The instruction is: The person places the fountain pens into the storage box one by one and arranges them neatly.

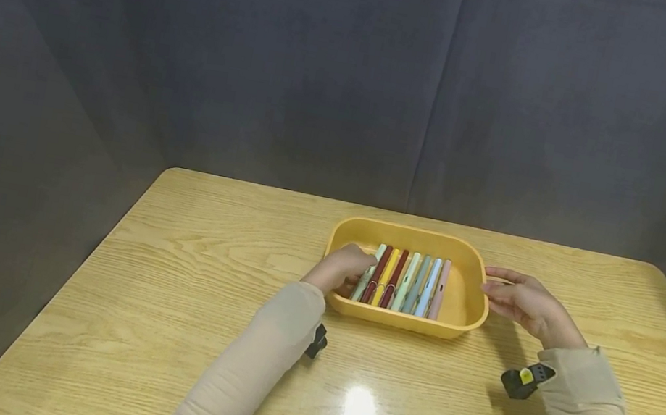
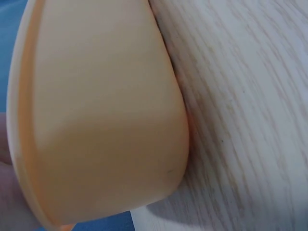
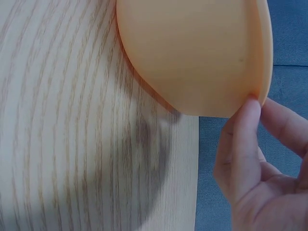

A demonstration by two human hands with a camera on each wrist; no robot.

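A yellow-orange tray point(image 1: 400, 319) with rounded corners stands on the table and holds a row of several capped pens point(image 1: 398, 277) in green, dark red, yellow, blue and pink. My left hand point(image 1: 344, 267) reaches over the tray's left rim. Its fingers are curled at the leftmost pale green pen point(image 1: 363, 284), pinching it by its side; part of that pen is behind the fingers. At the opposite end, my right hand point(image 1: 525, 303) pinches the tray's rim between thumb point(image 3: 248, 125) and fingers. The left wrist view shows mostly the tray's outer wall point(image 2: 106, 106).
The wood-grain table point(image 1: 159, 296) stretches out around the tray, its far edge a little behind it. A dark grey curtain point(image 1: 326, 89) hangs along the back and sides. Small dark wrist cameras point(image 1: 520, 383) sit under both sleeves.
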